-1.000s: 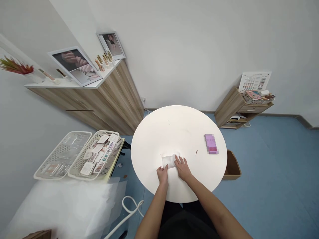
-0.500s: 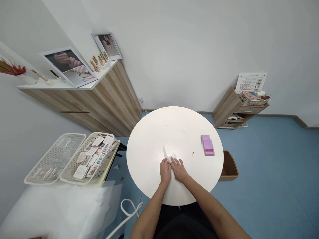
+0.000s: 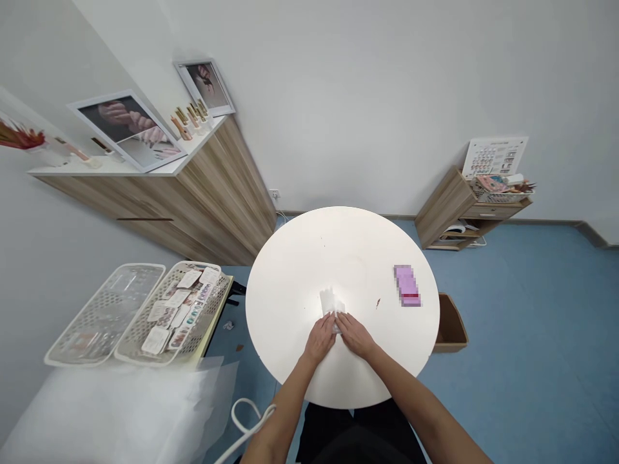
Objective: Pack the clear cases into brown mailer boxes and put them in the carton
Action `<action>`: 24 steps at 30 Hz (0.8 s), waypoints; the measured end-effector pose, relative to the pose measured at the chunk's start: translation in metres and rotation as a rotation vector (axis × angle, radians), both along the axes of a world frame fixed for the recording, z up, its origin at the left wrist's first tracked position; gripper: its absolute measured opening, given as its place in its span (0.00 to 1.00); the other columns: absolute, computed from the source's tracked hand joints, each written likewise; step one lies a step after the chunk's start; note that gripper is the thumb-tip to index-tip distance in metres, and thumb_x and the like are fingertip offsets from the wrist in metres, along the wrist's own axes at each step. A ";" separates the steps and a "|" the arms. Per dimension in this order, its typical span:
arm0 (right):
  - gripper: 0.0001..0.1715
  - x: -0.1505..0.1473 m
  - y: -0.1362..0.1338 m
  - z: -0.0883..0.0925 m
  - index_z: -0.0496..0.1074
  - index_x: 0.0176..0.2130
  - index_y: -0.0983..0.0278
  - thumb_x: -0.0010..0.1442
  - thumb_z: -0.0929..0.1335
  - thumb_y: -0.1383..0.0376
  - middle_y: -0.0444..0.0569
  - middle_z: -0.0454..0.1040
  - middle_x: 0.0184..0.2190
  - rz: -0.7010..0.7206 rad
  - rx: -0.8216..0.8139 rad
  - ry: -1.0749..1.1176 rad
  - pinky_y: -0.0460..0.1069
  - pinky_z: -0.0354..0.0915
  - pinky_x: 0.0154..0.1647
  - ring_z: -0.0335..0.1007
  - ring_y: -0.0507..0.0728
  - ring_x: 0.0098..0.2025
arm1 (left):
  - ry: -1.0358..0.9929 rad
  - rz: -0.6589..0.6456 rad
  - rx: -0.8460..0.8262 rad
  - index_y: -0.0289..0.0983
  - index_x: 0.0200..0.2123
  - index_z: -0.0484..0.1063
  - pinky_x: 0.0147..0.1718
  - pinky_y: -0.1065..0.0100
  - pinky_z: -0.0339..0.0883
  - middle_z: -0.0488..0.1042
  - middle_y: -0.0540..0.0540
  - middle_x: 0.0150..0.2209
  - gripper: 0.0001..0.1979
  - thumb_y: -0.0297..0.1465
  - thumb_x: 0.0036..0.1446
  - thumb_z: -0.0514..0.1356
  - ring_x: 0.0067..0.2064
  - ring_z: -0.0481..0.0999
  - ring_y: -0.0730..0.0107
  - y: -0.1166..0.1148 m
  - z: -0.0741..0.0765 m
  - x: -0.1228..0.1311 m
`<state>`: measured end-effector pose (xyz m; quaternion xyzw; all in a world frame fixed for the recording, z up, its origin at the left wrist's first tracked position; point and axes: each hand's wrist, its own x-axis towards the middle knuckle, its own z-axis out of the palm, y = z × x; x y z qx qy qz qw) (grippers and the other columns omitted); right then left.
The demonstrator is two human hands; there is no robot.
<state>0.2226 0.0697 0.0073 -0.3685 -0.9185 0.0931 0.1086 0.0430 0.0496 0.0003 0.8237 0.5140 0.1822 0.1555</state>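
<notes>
White tissue [image 3: 327, 301] lies crumpled on a round white table [image 3: 294, 277], near the edge closest to the person, its lower end tucked between both hands. The left hand [image 3: 319, 339] and right hand [image 3: 355, 336] rest palm-down, fingers loosely together, their tips close to each other and touching the tissue. Whether either hand pinches it, I cannot tell.

Farther right on the table sits a pixelated pink box [image 3: 407, 285], well apart from the hands. Just past the table's right edge stands a cardboard box [image 3: 452, 322] on the blue floor [image 3: 532, 335]. To the left, a woven plastic basket [image 3: 174, 312] holds small printed cards, beside a clear tray [image 3: 104, 316]. Below them lies a plastic sheet [image 3: 111, 412]. A wooden cabinet [image 3: 227, 187] stands against the far wall, with framed photos [image 3: 126, 129] on its top.
</notes>
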 end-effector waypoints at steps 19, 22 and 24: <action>0.16 -0.042 0.126 0.026 0.71 0.49 0.60 0.62 0.67 0.61 0.50 0.72 0.45 -0.342 -0.445 0.119 0.52 0.60 0.47 0.64 0.59 0.47 | -0.161 0.494 -0.055 0.36 0.60 0.60 0.56 0.51 0.62 0.62 0.35 0.61 0.21 0.32 0.64 0.48 0.61 0.63 0.54 0.061 0.022 -0.013; 0.18 -0.049 0.125 0.026 0.71 0.51 0.60 0.61 0.67 0.60 0.53 0.69 0.49 -0.416 -0.360 0.093 0.53 0.62 0.46 0.62 0.60 0.48 | 0.011 0.378 0.038 0.38 0.59 0.63 0.57 0.49 0.60 0.64 0.37 0.61 0.22 0.27 0.63 0.47 0.61 0.64 0.54 0.034 0.012 -0.005; 0.18 -0.050 0.116 0.028 0.70 0.51 0.61 0.62 0.66 0.61 0.54 0.68 0.50 -0.421 -0.279 0.074 0.54 0.63 0.46 0.62 0.61 0.49 | 0.107 0.323 0.054 0.38 0.62 0.60 0.60 0.49 0.57 0.62 0.38 0.63 0.25 0.25 0.62 0.47 0.62 0.62 0.54 0.016 0.008 0.000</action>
